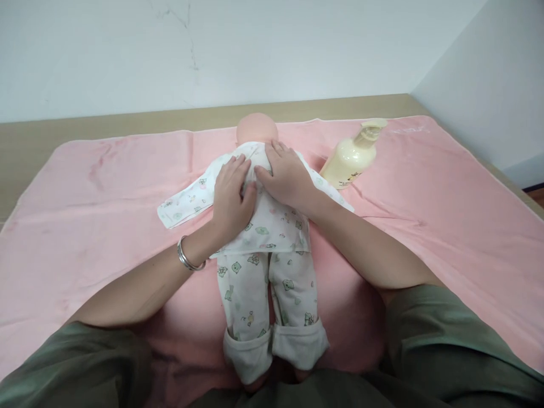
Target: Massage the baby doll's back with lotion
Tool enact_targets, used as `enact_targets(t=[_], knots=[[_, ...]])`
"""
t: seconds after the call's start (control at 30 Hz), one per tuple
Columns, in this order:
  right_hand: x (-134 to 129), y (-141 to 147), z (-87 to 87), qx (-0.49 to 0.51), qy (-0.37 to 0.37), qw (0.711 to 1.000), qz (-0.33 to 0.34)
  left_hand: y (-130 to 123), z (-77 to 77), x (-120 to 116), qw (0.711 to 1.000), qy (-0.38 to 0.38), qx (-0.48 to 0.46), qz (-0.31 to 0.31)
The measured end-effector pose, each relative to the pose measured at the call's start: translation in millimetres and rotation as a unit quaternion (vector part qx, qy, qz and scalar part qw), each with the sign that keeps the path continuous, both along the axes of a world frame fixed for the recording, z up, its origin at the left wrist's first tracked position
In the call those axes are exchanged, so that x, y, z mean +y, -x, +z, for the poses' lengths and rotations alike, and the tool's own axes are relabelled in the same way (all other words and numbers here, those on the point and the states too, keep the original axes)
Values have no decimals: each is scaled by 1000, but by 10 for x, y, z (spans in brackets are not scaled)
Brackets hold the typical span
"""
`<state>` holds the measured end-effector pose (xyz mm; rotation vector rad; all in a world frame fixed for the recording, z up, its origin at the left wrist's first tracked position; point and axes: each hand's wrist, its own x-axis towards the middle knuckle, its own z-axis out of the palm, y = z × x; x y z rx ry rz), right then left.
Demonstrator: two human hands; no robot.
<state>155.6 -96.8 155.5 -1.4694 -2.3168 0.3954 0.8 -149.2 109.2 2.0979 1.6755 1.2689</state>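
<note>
A baby doll (257,128) lies with its bald head away from me, no face showing. It wears a white printed top (272,232) with long sleeves spread to the sides, and matching trousers (249,292) with turned-up cuffs. My left hand (233,198) rests flat on the left side of the top, fingers stretched out and pointing toward the head. On the upper right of the top lies my right hand (287,174), open too, its fingertips just below the head. Nothing is held in either hand.
A cream pump bottle (351,160) leans to the right beside the doll's right-hand sleeve. Beneath everything spreads a pink blanket (106,226) over a wooden surface (340,106). A white wall (272,51) stands behind, with another at the right.
</note>
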Motion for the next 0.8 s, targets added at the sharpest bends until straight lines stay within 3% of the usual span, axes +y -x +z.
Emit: enact_targets(t=[0.17, 0.33, 0.43, 0.63, 0.8], knots=[[-362, 90, 13, -44, -52, 997, -34, 16, 79, 90, 996, 69, -58, 9], [-676, 163, 27, -69, -80, 993, 48, 86, 188, 251, 990, 118, -70, 18], [-495, 119, 24, -50, -49, 997, 41, 56, 182, 222, 993, 108, -36, 11], [52, -14, -28, -16, 24, 999, -24, -109, 135, -68, 997, 66, 6, -28], [-123, 36, -46, -25, -37, 998, -42, -64, 138, 18, 995, 95, -28, -23]])
